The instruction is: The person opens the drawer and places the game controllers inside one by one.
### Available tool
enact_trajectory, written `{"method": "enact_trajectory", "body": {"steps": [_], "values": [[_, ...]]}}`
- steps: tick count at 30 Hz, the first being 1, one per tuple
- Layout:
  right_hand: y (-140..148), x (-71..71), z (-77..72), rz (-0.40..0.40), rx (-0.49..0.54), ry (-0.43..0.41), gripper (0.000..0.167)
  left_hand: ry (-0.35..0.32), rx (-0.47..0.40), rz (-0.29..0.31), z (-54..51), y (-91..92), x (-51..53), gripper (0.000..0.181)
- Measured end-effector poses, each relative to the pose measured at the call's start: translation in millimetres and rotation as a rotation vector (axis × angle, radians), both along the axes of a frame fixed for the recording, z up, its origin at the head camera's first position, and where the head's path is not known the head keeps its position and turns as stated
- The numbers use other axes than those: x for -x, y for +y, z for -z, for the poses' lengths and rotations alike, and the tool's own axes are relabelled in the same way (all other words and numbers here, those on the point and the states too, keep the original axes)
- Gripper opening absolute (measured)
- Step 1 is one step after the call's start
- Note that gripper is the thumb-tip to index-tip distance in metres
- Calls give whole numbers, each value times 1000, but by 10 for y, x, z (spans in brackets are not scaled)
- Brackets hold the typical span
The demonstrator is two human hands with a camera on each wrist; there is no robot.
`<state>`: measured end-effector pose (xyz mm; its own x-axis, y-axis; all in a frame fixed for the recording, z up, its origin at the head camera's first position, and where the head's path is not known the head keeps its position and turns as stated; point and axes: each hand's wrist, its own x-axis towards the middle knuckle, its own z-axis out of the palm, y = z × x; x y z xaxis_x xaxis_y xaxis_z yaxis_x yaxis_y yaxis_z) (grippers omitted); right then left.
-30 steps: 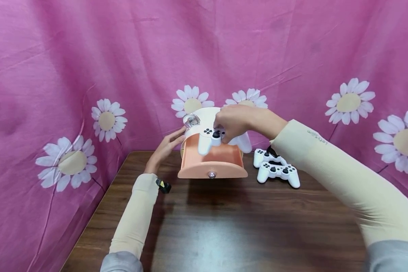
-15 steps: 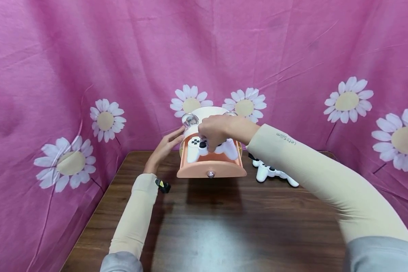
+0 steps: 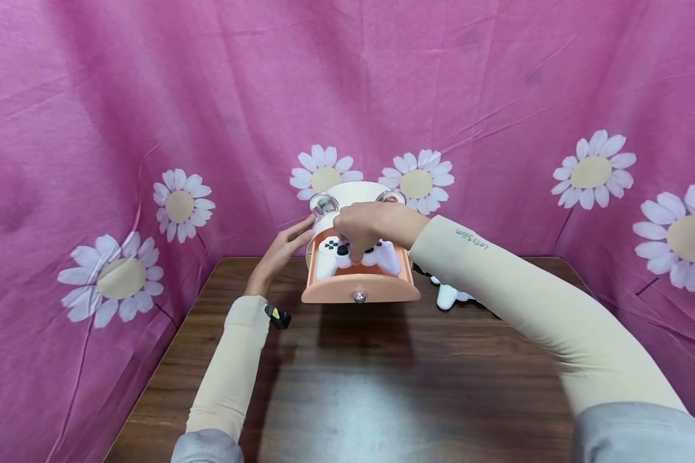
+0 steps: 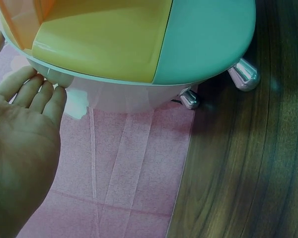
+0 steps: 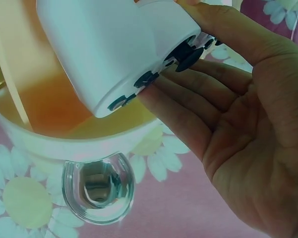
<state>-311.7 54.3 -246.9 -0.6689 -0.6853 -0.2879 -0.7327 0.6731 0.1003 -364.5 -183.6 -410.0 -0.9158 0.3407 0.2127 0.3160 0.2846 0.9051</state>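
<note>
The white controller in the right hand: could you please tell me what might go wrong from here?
The controller spans nearly the whole width of the drawer, so one end could catch on a side. The right hand holds it near its middle, so it might tilt and drop unevenly. With the drawer pulled out, pressing down could tip the cabinet forward; the left hand only touches its side.

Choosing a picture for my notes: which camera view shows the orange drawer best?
The head view: the orange drawer stands pulled out, its front and silver knob plainly visible. The left wrist view catches only part, top left; the right wrist view, part of its inside beside the white controller.
</note>
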Motion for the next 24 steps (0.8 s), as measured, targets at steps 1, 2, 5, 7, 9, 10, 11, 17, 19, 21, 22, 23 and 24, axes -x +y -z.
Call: {"method": "enact_trajectory", "body": {"steps": [1, 2, 5, 7, 9, 10, 11, 17, 19, 21, 22, 23, 24], "values": [[2, 8, 10, 5, -3, -3, 21, 2, 0, 1, 2, 1, 1, 60], [3, 16, 20, 9, -5, -7, 21, 2, -2, 1, 3, 3, 1, 61], [8, 38, 47, 19, -10, -16, 22, -1, -4, 3, 6, 2, 0, 61], [10, 55, 66, 28, -14, -18, 22, -2, -4, 4, 5, 2, -5, 60], [11, 71, 85, 40, -17, -19, 22, -3, -1, 6, 3, 0, -9, 60], [12, 79, 96, 47, -20, -20, 22, -2, -1, 7, 1, 1, -12, 59], [12, 85, 106, 53, -23, -21, 21, -2, 1, 8, -1, 1, -15, 59], [22, 92, 151, 75, -6, -23, 22, -12, -3, 2, -9, 8, -29, 57], [29, 93, 158, 81, 1, -22, 24, -15, -4, -1, -14, 11, -31, 58], [32, 91, 159, 92, 5, -23, 27, -16, -4, -7, -13, 11, -30, 58], [35, 90, 158, 97, 4, -24, 29, -14, -3, -7, -13, 12, -28, 58], [37, 88, 156, 103, 4, -26, 30, -12, -2, -4, -13, 10, -27, 58], [37, 86, 153, 110, 4, -30, 32, -11, -1, -3, -12, 7, -25, 58]]}}
